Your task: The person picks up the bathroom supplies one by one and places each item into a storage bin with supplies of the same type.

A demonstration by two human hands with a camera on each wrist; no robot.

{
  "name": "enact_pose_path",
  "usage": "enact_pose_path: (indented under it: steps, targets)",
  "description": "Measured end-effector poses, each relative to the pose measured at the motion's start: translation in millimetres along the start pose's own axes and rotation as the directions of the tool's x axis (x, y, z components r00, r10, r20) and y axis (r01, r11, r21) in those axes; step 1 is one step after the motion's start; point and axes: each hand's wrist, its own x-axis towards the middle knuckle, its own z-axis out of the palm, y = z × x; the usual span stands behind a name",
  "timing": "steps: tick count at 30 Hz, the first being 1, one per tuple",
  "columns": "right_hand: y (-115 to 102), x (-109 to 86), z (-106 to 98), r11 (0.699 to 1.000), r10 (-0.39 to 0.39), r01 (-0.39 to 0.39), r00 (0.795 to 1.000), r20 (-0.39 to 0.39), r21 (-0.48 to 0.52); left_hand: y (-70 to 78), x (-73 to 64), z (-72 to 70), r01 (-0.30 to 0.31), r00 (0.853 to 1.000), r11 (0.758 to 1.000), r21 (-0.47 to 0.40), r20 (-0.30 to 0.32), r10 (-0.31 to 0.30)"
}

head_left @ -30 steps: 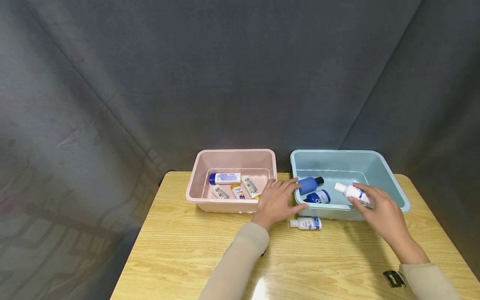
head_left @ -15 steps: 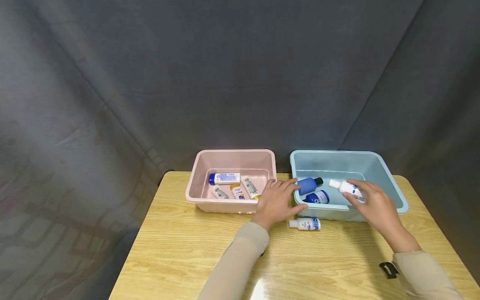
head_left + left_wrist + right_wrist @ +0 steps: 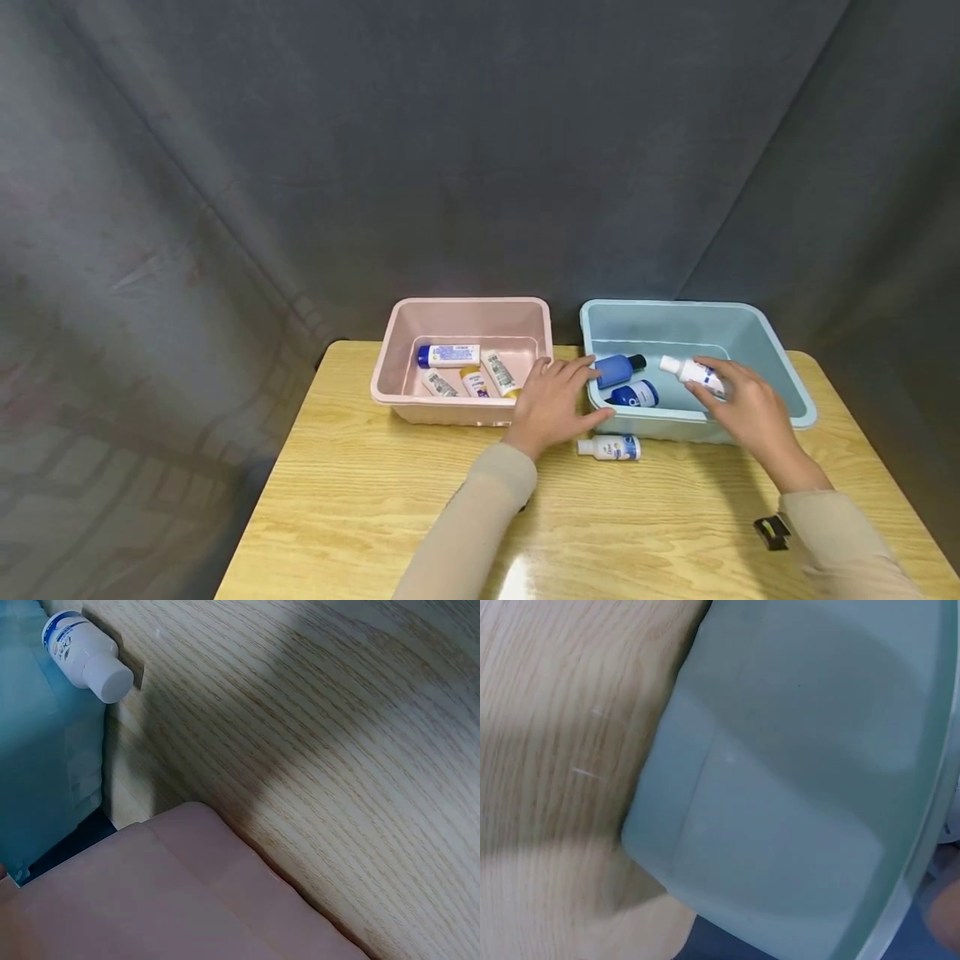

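My right hand [image 3: 753, 412] pinches a small white bottle [image 3: 707, 377] with a blue-marked label between thumb and fingers, over the blue tub [image 3: 667, 427]. The bottle lies tilted, white cap toward the left. My left hand [image 3: 553, 407] is spread at the near corners of the pink tub [image 3: 442, 411] and the blue tub, holding nothing. Inside the blue tub, a blue bottle with a black cap [image 3: 615, 372] and a dark blue bottle [image 3: 636, 393] lie at the left. Another white bottle [image 3: 609, 448] lies on the table just in front; the left wrist view shows its cap.
In the pink tub lie a white tube with a blue cap [image 3: 450, 357], two pale printed tubes [image 3: 498, 372] and a yellow-topped white bottle [image 3: 476, 383]. Both tubs stand at the back of the wooden table [image 3: 360, 500], before a dark grey curtain [image 3: 480, 150].
My right hand has shifted slightly left with the white bottle, mostly in the first half second. The left hand has stayed in place.
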Motion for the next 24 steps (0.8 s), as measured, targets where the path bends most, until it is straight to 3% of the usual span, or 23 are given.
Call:
enact_pose_path:
  steps: [9,24]
  targets:
    - [10.4,3.3,10.0,1.0,0.013,-0.013,1.0,-0.007,-0.008,0.6,0.2,0.3,-0.002,1.0,1.0,-0.004,-0.006,0.002]
    - [8.7,2.6,14.1,0.996,0.079,-0.08,0.997,-0.013,-0.048,-0.9,-2.3,-0.5,-0.01,1.0,1.0,-0.015,-0.019,0.009]
